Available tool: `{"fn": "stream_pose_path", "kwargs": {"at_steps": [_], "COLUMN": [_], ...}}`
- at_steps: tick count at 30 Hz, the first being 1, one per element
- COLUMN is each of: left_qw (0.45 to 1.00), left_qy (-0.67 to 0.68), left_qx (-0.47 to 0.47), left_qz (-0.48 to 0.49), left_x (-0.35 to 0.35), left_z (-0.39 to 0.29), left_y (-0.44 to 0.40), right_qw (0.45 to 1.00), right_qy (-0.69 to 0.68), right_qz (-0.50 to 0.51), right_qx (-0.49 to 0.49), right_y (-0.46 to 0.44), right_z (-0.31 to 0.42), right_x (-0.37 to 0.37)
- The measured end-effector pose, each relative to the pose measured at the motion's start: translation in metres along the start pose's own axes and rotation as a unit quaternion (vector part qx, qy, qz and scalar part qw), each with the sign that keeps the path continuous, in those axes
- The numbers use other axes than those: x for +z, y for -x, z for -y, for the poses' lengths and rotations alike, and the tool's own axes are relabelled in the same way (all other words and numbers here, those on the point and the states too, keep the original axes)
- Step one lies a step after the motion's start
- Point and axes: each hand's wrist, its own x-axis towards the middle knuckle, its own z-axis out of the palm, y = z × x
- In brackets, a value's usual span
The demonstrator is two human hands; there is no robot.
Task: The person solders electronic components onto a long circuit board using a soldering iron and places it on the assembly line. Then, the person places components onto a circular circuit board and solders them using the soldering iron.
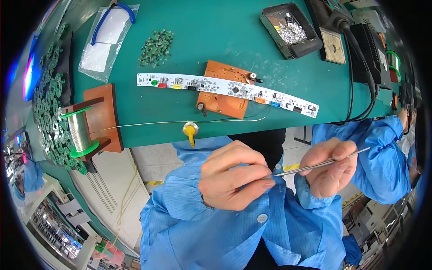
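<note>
In front of my chest, my right hand (330, 167) grips a pair of slim metal tweezers (310, 168) between thumb and fingers. The tweezers point left, their tips reaching the fingertips of my left hand (236, 175). That hand is closed in a pinch, and whatever lies between its thumb and fingers is too small to make out. Beyond my hands, a long white circuit board (216, 87) with coloured connectors lies across an orange-brown fixture (225, 108) on the green bench.
A solder wire spool (79, 132) stands left, its wire running right past a yellow-topped knob (191, 130). Small green boards (156, 47), blue-handled pliers (102, 27) and a black scrap tray (288, 49) sit further back. A person in a blue sleeve (373, 153) is at right.
</note>
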Motion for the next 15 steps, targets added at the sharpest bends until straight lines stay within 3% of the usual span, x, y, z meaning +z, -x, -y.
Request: {"fn": "stream_pose_path", "kwargs": {"at_steps": [12,15], "left_qw": [0.998,0.995], "left_qy": [-0.057,-0.103], "left_qx": [0.000,0.013], "left_qz": [-0.003,0.006], "left_x": [0.000,-0.005], "left_z": [0.001,-0.004], "left_y": [-0.004,-0.010], "right_qw": [0.997,0.995], "right_qy": [-0.041,-0.054], "right_qz": [0.028,-0.006], "right_qx": [0.061,0.082], "right_y": [0.003,0.004], "right_z": [-0.008,-0.008], "right_x": [0.009,0.018]}}
